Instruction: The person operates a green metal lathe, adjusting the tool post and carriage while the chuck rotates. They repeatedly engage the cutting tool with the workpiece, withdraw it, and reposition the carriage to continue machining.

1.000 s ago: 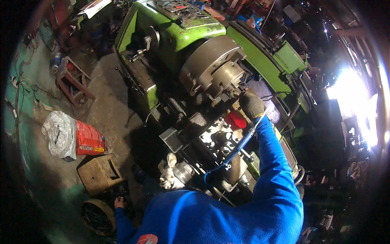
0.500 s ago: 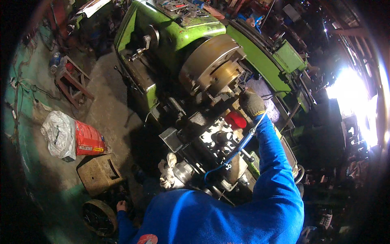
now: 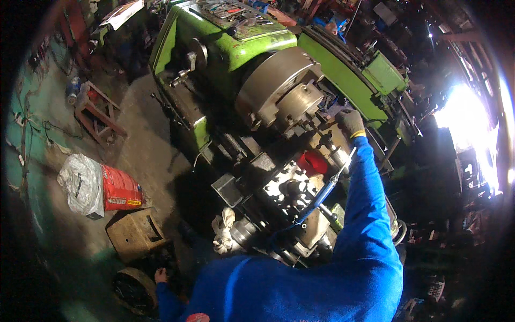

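My right hand [image 3: 351, 122], in a grey glove with a yellow cuff, is closed just right of the lathe chuck [image 3: 279, 88]. Whatever its curled fingers hold is too small to make out. A blue hose with a metal nozzle [image 3: 322, 194] lies alongside my right forearm, above the carriage. Under that arm are a red cup-like container [image 3: 312, 162] and the tool post [image 3: 294, 188], which has several bolts. Low at the left, my bare left hand [image 3: 161, 275] hangs with its fingers curled in, nothing visible in them, beside a round rimmed object [image 3: 134, 290].
The green lathe headstock [image 3: 236, 51] carries a tray of hand tools [image 3: 241, 19]. On the floor at left stand a red and white sack [image 3: 120, 188], a tan box [image 3: 134, 235] and a reddish stand [image 3: 99, 112]. A knotted cloth [image 3: 224, 231] hangs at a handwheel.
My right hand has moved right and slightly farther away, off the chuck's jaws. The chuck looked golden and now looks grey, with its jaws more distinct. My left hand has hardly moved.
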### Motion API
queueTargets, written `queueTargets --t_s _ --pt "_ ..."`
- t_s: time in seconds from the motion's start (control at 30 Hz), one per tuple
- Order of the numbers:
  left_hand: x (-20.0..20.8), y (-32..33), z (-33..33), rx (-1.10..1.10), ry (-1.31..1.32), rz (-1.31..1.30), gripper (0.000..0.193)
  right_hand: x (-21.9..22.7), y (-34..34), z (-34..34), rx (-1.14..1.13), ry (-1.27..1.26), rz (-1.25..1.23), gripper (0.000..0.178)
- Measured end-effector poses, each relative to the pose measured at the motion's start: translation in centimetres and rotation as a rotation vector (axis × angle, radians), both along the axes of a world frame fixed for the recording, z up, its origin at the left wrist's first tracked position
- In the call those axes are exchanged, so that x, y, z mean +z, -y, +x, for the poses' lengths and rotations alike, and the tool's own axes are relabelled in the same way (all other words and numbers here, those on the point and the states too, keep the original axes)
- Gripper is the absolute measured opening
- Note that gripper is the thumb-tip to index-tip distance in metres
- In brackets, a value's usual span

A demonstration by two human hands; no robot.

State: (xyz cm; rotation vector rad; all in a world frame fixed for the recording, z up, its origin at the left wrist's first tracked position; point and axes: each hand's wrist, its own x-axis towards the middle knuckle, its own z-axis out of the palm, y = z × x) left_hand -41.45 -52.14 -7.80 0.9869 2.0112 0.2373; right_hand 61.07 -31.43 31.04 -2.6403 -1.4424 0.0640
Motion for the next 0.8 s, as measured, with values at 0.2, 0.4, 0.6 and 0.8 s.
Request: queueTargets --t_s 0.2,0.4,0.6,0.8 --pt "3.1 1.7 -0.8 0.079 0.018 -0.097 0.032 0.1 -3.8 1.6 0.232 0.003 -0.369 0.021" --pt "6.0 0.3 1.2 0.110 0.033 -0.136 0.035 -0.6 -6.4 -1.3 0.398 0.249 -0.139 0.016" --pt "2.4 -5.7 2.9 -0.089 -0.033 -0.153 0.040 -0.3 -4.2 -6.0 -0.063 0.009 0.136 0.034" --pt "-2.5 -14.4 9.1 -0.359 0.095 -0.045 0.038 2.5 0.0 -14.7 0.059 -0.098 0.371 0.031"
